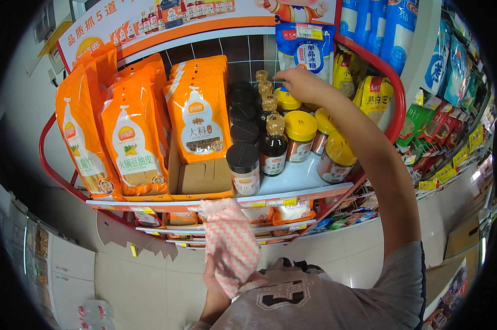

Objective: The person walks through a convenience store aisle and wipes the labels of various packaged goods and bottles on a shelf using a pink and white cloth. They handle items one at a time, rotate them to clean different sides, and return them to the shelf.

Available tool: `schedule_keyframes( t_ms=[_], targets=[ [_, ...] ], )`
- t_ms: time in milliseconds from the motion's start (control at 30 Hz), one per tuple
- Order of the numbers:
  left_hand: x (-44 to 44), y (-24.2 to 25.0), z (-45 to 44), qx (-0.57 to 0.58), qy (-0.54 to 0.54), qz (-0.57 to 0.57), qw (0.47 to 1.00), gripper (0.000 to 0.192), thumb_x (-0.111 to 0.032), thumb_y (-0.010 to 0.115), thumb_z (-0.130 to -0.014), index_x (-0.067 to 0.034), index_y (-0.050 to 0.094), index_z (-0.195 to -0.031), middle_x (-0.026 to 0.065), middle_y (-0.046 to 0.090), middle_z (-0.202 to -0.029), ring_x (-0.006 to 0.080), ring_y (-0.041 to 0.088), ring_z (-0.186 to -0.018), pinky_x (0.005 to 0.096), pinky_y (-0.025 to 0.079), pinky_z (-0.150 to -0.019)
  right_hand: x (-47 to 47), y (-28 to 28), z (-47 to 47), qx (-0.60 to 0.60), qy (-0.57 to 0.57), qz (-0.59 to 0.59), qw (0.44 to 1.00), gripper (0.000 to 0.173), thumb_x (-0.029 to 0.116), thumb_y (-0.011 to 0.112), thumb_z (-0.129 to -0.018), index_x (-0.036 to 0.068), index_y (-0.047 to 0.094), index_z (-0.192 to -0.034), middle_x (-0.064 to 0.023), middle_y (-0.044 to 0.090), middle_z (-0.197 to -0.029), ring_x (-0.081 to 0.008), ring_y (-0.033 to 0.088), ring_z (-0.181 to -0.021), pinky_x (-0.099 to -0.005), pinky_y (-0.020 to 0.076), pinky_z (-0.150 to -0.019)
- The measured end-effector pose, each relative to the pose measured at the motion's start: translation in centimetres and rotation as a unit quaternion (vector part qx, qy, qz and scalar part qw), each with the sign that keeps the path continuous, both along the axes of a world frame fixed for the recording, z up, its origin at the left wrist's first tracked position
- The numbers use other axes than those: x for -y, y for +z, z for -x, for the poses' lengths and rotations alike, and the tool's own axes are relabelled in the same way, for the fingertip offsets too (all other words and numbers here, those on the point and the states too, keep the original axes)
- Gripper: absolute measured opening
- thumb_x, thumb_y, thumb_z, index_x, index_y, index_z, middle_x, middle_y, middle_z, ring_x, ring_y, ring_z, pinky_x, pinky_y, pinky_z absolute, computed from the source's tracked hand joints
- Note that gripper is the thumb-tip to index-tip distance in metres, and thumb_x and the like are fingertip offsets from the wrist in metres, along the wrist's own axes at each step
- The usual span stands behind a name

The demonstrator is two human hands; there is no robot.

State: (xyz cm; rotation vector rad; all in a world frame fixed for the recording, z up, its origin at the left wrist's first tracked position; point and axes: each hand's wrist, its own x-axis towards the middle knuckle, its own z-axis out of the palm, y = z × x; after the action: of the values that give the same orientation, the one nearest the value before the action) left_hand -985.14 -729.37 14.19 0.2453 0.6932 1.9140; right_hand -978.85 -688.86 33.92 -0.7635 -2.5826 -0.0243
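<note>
My left hand point(215, 276) holds a pink-and-white striped cloth point(234, 243) in front of the shelf's edge. Stretched over the shelf, my right hand point(300, 84) is at the back, between a gold-capped bottle point(261, 76) and a bag of rock sugar point(304, 51). Just below its fingers is a jar with a yellow lid point(289, 100); whether they touch it or hold anything is unclear. More dark sauce bottles point(273, 148) stand in a row beside black-lidded shakers point(243, 169). Yellow-lidded jars point(335, 156) stand under my forearm.
Orange food pouches point(133, 132) fill the shelf's left side, some in a cardboard tray point(203, 179). A red tubular rail point(397, 90) curves around the white shelf point(289, 177). Yellow packets point(374, 97) stand at right. Lower shelves point(182, 233) hold more goods.
</note>
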Motion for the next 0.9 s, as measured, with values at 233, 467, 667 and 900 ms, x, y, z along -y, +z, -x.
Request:
schedule_keyframes(
  t_ms=[233,467,667,900],
  targets=[
    [-0.4,0.2,-1.6,0.027,-0.014,0.041,0.999,0.065,-0.046,0.046,-0.092,-0.008,0.029,-0.142,0.0140,0.042,-0.137,0.0332,0.042,-0.124,0.0463,0.036,-0.102,-2.5,0.6,-0.7,0.136,-0.021,0.035,0.990,0.033,0.009,0.057,-0.083,0.006,0.062,-0.116,-0.0175,0.063,-0.109,-0.0296,0.061,-0.103,-0.0367,0.0480,-0.087],
    [0.2,-1.8,-1.8,0.015,-0.021,0.037,0.999,0.068,-0.053,0.040,-0.094,-0.004,0.029,-0.139,0.0131,0.044,-0.132,0.0285,0.045,-0.120,0.0423,0.038,-0.100,4.2,2.4,-3.4,0.221,-0.019,0.140,0.965,0.072,0.029,0.080,-0.064,0.001,0.053,-0.124,-0.0162,0.062,-0.110,-0.0284,0.061,-0.098,-0.0334,0.0477,-0.085],
    [-2.6,-1.2,-2.7,-0.207,-0.138,-0.059,0.967,0.046,-0.046,0.035,-0.099,-0.003,0.047,-0.090,0.0060,0.047,-0.069,0.0158,0.046,-0.059,0.0309,0.040,-0.055,5.8,-1.0,-5.6,0.204,-0.039,0.173,0.963,0.087,0.030,0.079,-0.057,0.003,0.045,-0.132,-0.0195,0.059,-0.117,-0.0321,0.056,-0.110,-0.0368,0.0422,-0.094],
    [-6.5,1.3,-5.2,-0.377,-0.129,-0.025,0.917,0.026,-0.024,0.039,-0.099,-0.004,0.044,-0.083,0.0004,0.041,-0.062,0.0132,0.043,-0.054,0.0311,0.037,-0.050,7.9,-2.0,-7.1,0.136,0.002,0.057,0.989,0.083,0.029,0.079,-0.054,0.003,0.049,-0.126,-0.0180,0.057,-0.119,-0.0354,0.050,-0.113,-0.0392,0.0396,-0.096]
  ],
)
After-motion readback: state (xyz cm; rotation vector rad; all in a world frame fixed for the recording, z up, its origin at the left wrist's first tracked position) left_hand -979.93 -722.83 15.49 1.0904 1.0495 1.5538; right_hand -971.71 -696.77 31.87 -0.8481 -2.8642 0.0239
